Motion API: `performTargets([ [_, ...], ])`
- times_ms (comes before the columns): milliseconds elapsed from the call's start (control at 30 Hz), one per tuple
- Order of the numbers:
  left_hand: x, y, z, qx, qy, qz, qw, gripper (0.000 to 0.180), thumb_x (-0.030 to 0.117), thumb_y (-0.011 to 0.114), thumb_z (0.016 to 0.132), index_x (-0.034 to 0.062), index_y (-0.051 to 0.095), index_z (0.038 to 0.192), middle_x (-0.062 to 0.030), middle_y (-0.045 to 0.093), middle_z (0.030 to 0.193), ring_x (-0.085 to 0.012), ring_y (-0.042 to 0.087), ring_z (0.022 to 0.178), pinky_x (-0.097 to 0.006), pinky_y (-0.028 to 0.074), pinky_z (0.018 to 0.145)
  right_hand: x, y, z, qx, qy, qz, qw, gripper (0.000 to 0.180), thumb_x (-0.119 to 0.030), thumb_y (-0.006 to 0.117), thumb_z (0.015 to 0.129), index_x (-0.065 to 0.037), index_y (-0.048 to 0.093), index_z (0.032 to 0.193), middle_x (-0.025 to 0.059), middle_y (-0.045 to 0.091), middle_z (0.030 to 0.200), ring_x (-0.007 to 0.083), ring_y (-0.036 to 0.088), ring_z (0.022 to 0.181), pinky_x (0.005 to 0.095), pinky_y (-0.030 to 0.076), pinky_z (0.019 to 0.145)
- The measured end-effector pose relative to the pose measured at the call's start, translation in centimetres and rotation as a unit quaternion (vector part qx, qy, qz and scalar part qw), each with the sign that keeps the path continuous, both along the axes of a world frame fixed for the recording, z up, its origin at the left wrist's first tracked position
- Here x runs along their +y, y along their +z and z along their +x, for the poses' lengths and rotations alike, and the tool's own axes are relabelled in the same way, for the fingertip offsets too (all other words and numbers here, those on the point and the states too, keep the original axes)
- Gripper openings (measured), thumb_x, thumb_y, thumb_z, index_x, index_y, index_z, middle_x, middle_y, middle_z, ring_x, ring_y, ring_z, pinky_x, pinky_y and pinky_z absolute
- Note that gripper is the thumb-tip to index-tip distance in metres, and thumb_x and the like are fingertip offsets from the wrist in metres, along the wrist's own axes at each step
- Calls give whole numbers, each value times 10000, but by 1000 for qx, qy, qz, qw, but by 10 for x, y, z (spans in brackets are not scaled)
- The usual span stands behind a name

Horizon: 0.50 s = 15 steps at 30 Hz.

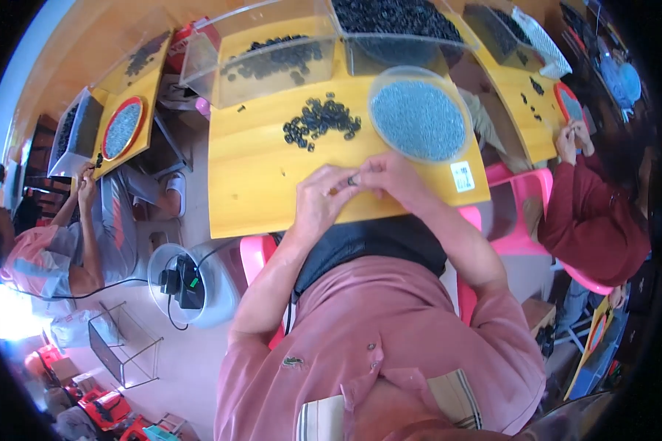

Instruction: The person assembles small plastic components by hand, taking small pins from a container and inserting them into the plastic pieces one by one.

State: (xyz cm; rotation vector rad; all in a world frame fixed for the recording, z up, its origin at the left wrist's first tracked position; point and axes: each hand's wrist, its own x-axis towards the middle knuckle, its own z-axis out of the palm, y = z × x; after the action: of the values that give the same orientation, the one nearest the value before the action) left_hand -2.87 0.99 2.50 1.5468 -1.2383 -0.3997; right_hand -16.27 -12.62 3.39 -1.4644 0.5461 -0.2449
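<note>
Close to the table's near edge my two hands meet, fingertips together. My left hand (319, 197) is closed in a pinch round a small dark round piece (353, 180). From the other side my right hand (391, 176) is pinched too, its fingertips at the same piece; anything else between them is too small to make out. Beyond my hands lies a loose pile of small black round parts (322, 122) on the yellow table (250, 176). Right of the pile, a round clear tray (375, 121) holds a mass of tiny silvery-grey pieces (419, 117).
Along the table's far side stand a clear bin (206, 73) with some black parts and a fuller clear bin (364, 55). A white label (463, 176) is on the right corner. People work at side tables left and right. A white tub (217, 294) holding black devices stands lower left.
</note>
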Motion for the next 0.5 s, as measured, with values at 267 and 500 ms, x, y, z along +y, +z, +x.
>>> performTargets([
  [267, 5, 2, -5, -15, 9, -48, 999, 203, 53, 789, 758, 5, 734, 948, -93, 677, 797, -169, 643, 684, -280, 527, 636, 4, 4, -3, 14, 7, 4, 1000, 166, -166, 682, 813, -5, 679, 770, 9, 598, 632, 62, 507, 504, 214, 388, 473],
  [500, -9, -10, 4, 69, 49, 15, 996, 270, 12, 746, 779, 26, 722, 1047, -79, 661, 853, -126, 616, 691, -259, 509, 637, -8, 33, 7, 34, -13, -78, 996, 133, -147, 667, 823, -21, 662, 780, 22, 615, 641, 76, 561, 523, 223, 434, 487],
])
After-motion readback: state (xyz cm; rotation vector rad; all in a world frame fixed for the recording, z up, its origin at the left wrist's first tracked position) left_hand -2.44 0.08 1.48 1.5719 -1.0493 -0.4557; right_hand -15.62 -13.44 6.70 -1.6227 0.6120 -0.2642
